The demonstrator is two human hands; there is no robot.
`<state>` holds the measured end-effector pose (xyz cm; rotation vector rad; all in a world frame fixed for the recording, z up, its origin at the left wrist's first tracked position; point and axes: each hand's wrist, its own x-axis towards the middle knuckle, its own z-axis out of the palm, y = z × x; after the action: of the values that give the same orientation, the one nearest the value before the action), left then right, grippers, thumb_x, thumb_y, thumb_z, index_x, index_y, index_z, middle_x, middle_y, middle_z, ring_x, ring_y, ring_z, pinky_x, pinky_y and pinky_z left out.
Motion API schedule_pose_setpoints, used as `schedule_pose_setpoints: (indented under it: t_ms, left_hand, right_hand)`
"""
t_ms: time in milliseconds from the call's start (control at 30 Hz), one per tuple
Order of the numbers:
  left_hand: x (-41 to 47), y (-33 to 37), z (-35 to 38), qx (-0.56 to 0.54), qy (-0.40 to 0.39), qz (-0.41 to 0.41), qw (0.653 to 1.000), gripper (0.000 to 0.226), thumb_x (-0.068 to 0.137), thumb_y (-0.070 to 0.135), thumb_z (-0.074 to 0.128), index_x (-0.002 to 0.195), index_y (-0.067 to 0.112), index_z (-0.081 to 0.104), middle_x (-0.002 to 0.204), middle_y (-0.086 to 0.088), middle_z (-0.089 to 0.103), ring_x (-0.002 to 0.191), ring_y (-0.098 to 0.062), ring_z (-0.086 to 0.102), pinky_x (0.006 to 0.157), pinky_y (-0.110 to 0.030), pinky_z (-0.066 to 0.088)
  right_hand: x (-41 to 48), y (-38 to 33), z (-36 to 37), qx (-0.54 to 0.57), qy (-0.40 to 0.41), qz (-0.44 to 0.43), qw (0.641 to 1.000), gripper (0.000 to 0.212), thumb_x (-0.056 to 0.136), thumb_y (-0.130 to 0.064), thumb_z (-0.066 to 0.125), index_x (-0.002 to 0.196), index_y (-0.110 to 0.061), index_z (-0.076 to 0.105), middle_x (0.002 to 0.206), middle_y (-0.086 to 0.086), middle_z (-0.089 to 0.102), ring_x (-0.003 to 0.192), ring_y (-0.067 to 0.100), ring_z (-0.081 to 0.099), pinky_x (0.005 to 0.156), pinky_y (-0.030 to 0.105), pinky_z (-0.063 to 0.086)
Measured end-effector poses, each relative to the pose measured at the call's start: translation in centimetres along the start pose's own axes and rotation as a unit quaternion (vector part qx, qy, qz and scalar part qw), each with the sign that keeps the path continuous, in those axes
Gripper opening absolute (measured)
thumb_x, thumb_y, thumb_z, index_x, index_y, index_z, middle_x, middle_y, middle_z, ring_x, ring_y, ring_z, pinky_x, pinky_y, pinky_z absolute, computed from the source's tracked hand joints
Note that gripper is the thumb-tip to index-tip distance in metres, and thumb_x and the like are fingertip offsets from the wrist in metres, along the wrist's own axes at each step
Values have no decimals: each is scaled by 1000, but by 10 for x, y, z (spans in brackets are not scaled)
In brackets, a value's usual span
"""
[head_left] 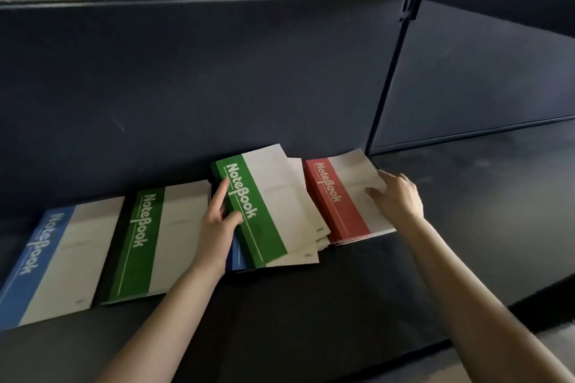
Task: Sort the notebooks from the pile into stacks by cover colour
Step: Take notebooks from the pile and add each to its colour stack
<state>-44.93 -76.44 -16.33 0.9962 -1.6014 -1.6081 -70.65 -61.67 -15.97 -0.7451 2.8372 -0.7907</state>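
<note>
Partition (199, 78) behind notebooks (267, 205), black post (385, 87) right

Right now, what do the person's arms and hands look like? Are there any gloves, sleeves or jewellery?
Both are bare. The left hand and right hand wear no gloves, and I can see no rings on the fingers that show. The left forearm and right forearm have no sleeves, watch or bracelet down to the lower edge of the picture. No markings are visible.
</note>
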Motion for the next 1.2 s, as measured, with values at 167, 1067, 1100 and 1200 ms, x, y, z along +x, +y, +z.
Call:
schedule_pose_setpoints:
  t_ms: [167, 1067, 1100, 1200]
  left_hand:
    - [1, -3, 3, 3, 5, -1, 1000, 65, 91, -5, 44, 144, 32, 37, 119, 16, 56, 102, 2, 56, 69, -7, 47]
    - [-48, 23, -155, -62, 176, 83, 979, 69, 91, 7, 61, 143, 41, 32, 116, 13, 61, 95, 5, 64, 72, -18, 52]
    - [-50, 25, -169, -63, 198, 80, 975, 68, 91, 8, 62, 143, 40, 32, 117, 13, 60, 96, 3, 63, 75, -20, 51]
    - [-58, 25, -212, -31, 233, 67, 970, 69, 90, 13, 64, 145, 38, 29, 123, 10, 56, 102, -4, 59, 76, -24, 48]
  right_hand:
    - [-2, 1, 6, -63, 8, -17, 998, 44, 94, -37, 56, 131, -14, 55, 127, 13, 47, 117, 34, 44, 94, 45, 41]
    - [-128, -183, 82, 329, -165, -124, 921, 28, 90, -21, 65, 108, -15, 44, 112, 1, 62, 94, 15, 60, 64, 19, 47]
    - [-132, -186, 86, 329, -161, -123, 923, 28, 90, -21, 64, 108, -16, 43, 110, 0, 61, 92, 15, 59, 65, 20, 48]
    - [-142, -193, 97, 307, -145, -130, 932, 25, 90, -18, 63, 103, -19, 42, 102, -3, 58, 90, 15, 57, 68, 24, 47]
